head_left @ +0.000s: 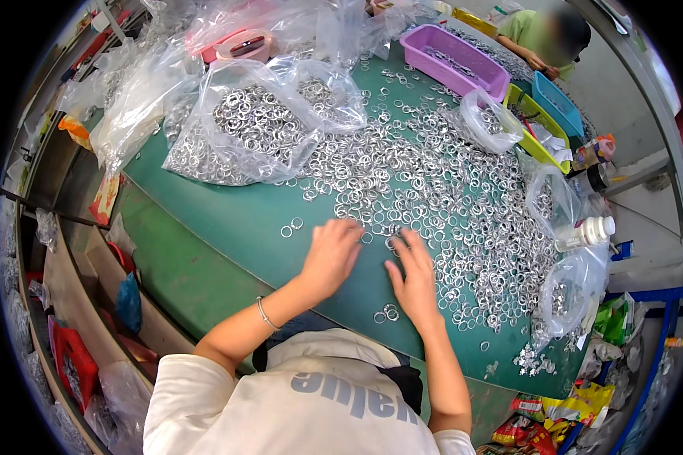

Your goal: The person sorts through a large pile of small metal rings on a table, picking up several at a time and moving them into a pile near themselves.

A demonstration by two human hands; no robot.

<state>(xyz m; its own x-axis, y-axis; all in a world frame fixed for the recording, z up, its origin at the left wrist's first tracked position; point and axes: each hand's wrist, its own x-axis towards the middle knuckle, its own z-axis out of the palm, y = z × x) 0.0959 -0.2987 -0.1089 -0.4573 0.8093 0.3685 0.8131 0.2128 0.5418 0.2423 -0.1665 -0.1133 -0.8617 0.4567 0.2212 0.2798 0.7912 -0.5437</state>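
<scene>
Silver-coloured metal rings lie in a broad heap over the green table. At the near edge of the heap, my left hand reaches forward with fingers loosely bent and a little blurred; a ring lies by its fingertips. My right hand is beside it, thumb and fingers apart, its fingertips among the rings; I see nothing gripped in either hand. Two loose rings lie left of my left hand. A few more rings sit nearer me, left of my right wrist.
Clear plastic bags of rings stand at the back left. A purple bin, a lime-green basket and a blue basket line the far right. A white bottle lies at the right edge. Another person works beyond.
</scene>
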